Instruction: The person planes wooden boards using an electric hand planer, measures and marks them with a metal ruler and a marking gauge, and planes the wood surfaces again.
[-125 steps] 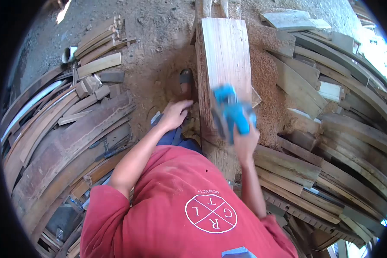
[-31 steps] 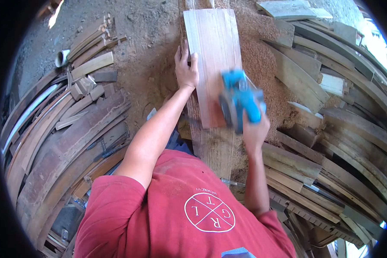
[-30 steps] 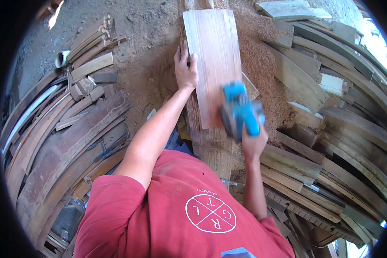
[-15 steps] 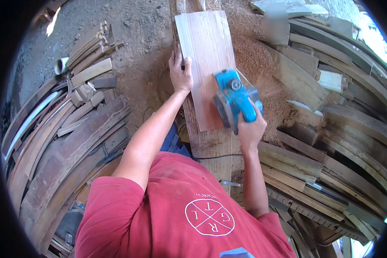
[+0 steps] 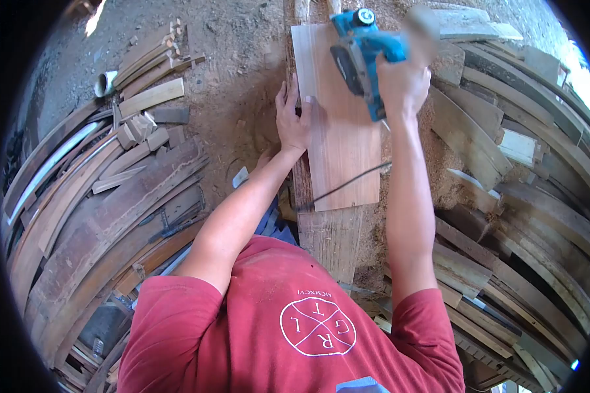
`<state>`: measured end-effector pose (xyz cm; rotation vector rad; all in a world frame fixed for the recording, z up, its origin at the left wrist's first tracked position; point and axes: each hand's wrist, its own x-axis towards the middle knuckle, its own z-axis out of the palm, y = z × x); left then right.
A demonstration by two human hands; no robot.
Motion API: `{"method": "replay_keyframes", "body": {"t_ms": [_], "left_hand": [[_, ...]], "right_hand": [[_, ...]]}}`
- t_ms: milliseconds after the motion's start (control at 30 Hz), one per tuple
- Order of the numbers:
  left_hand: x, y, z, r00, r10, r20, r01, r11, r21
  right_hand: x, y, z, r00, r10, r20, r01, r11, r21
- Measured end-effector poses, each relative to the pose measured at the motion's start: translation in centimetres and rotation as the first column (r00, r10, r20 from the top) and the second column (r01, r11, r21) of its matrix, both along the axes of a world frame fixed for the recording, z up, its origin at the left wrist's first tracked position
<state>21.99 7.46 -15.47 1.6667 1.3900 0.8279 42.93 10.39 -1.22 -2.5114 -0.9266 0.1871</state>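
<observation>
A blue power planer (image 5: 362,59) rests over the far right part of a flat, light reddish board (image 5: 347,150). My right hand (image 5: 403,82) is closed round the planer's rear handle. My left hand (image 5: 294,118) lies at the board's left edge, fingers apart and pointing away from me, thumb on the board's top. Beneath the board is a rougher, longer timber (image 5: 331,245), which shows at the near end. A dark cord (image 5: 354,180) crosses the near part of the board.
Curved and straight wood offcuts are piled at the left (image 5: 105,216) and at the right (image 5: 537,216). A white pipe end (image 5: 103,84) lies at the upper left. Sawdust covers the ground right of the board. A blurred round patch hides part of the upper right.
The planer and my right hand have moved from the near right part of the board to its far end, with the arm stretched out. The cord now lies across the board. My left hand stays at the left edge.
</observation>
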Motion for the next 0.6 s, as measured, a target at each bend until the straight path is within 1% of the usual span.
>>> {"method": "replay_keyframes", "body": {"t_ms": [33,67,100,133,167,200,233,267,300,333,367,433,500,533,600], "left_hand": [[0.0,-0.1,-0.2,1.000,-0.001,-0.004,0.001,1.000,-0.003],[-0.1,-0.1,-0.3,1.000,0.004,-0.013,-0.004,1.000,-0.018],[-0.2,-0.1,-0.4,1.000,0.009,-0.021,-0.010,0.999,-0.032],[-0.2,0.0,-0.5,1.000,0.007,-0.023,-0.007,0.999,-0.032],[-0.2,0.1,-0.6,1.000,0.003,-0.010,-0.003,1.000,-0.024],[-0.2,0.0,-0.6,1.000,-0.005,0.004,0.005,1.000,-0.020],[-0.3,0.0,-0.7,1.000,-0.014,0.007,0.014,1.000,-0.022],[-0.3,-0.1,-0.6,1.000,-0.002,0.014,0.002,1.000,-0.028],[-0.2,-0.1,-0.5,1.000,0.009,0.025,-0.008,1.000,-0.030],[-0.1,-0.1,-0.5,0.999,-0.003,0.042,0.005,1.000,-0.026],[-0.1,0.0,-0.5,1.000,-0.009,0.030,0.009,1.000,-0.015],[-0.2,0.0,-0.8,0.999,-0.009,0.032,0.009,1.000,-0.004],[-0.2,0.1,-1.3,0.998,-0.039,0.039,0.040,0.999,-0.023],[-0.1,0.1,-1.8,0.997,-0.050,0.053,0.051,0.999,-0.017],[0.1,-0.1,-2.1,0.999,-0.016,-0.050,0.018,0.999,0.036]], "right_hand": [[0.6,1.4,-0.3,0.999,0.003,0.032,-0.004,1.000,0.023],[1.1,3.0,-0.7,1.000,0.001,0.027,-0.002,1.000,0.022],[1.7,4.6,-0.8,0.996,0.016,0.092,-0.020,0.999,0.048],[1.9,5.8,-0.1,0.987,0.028,0.160,-0.040,0.996,0.075],[2.2,6.8,0.8,0.987,0.025,0.161,-0.037,0.996,0.076],[1.9,8.0,2.4,1.000,-0.001,-0.024,0.003,0.996,0.085],[1.7,8.4,3.2,0.978,-0.028,-0.205,0.047,0.995,0.088],[1.7,8.2,2.6,0.979,-0.041,-0.200,0.059,0.995,0.084],[1.9,8.0,1.4,0.988,-0.015,-0.151,0.035,0.991,0.130],[1.7,7.9,2.5,0.995,0.011,-0.095,0.006,0.984,0.177],[2.0,5.3,4.1,0.937,0.305,-0.168,-0.250,0.925,0.285],[3.4,2.2,0.1,0.908,0.178,-0.379,-0.076,0.960,0.268],[1.4,-4.6,1.5,0.798,-0.018,-0.602,0.163,0.969,0.186],[-1.1,-8.5,2.9,0.764,0.008,-0.645,0.231,0.930,0.285],[-5.5,-16.3,4.8,0.713,-0.109,-0.692,0.392,0.881,0.266]]}}
